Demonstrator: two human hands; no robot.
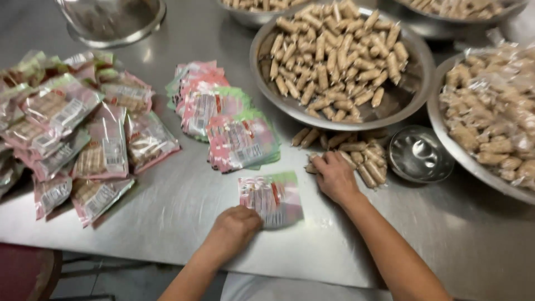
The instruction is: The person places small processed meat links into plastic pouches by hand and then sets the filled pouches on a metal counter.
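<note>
In the head view, the left hand [234, 226] is pressing down on the near corner of an empty pouch [271, 199] lying flat on the steel table [184, 223]; the fingers are curled over its edge, though whether they are pinching it or only pinning it is hard to tell. The right hand [334, 175] is resting, fingers bent, on a loose heap of rolls [356, 156] just in front of a big bowl [412, 95] piled with more. It seems to be gathering a few, but what it actually has hold of is hidden under the palm.

A stack of empty pouches [223, 120] is lying beyond the single pouch, and filled packs [78, 134] are spreading over the far left.

Judging by this, the pouch mouth wants holding open and steady, and the rolls want taking lined up lengthwise, so they slide in together without crumbling. A small bowl [419, 154] is sitting right of the heap.
</note>
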